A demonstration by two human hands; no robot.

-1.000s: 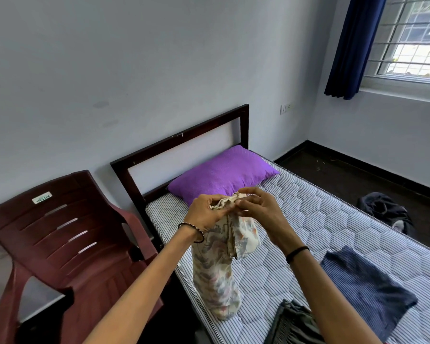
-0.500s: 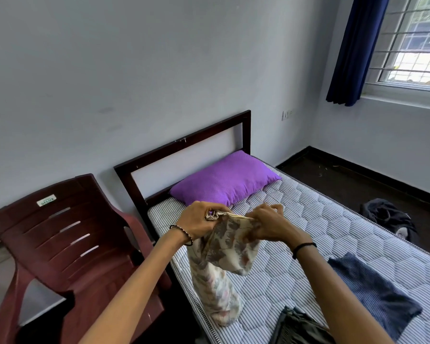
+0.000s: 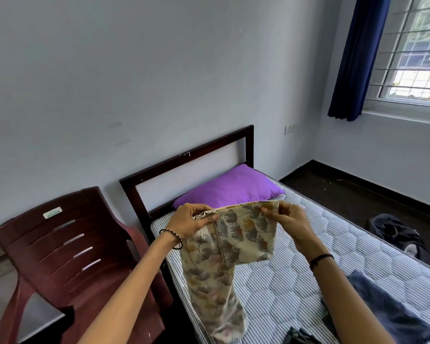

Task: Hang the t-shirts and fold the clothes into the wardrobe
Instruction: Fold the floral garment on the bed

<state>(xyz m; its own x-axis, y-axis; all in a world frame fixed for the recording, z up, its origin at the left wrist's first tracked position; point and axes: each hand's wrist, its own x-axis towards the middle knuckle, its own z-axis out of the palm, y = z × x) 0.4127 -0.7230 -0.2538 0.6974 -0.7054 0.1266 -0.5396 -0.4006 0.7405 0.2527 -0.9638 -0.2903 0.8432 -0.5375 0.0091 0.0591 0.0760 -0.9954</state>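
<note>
Lying nearest on the mattress (image 3: 296,281), a blue garment (image 3: 382,309) awaits folding. Over the bed's edge the left hand (image 3: 191,222) and right hand (image 3: 289,220), bunched together a second ago, have drawn apart. The fingers (image 3: 269,214) of each pinch a top corner of the floral garment (image 3: 233,247), stretching its edge flat, probably ready for a first fold. Beyond, a dark heap (image 3: 395,234) lies on the floor.

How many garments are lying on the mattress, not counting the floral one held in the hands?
2: a blue garment at the lower right, and a dark garment at the bottom edge, cut off by the frame. More may lie out of view.
</note>
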